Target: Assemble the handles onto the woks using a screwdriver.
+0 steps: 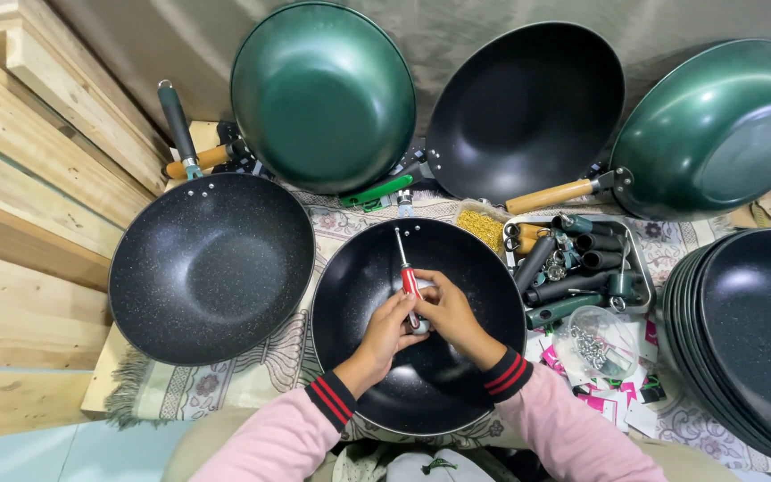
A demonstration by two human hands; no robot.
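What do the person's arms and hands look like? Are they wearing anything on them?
Both arms wear long, soft pink sleeves. Each sleeve ends in a dark ribbed cuff with red stripes around the wrist. The left hand and the right hand are bare: no gloves show. I cannot make out any rings, watch or bracelet.

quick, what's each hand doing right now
Left hand: closed on the red-handled screwdriver over the black wok.
Right hand: closed on the same screwdriver.
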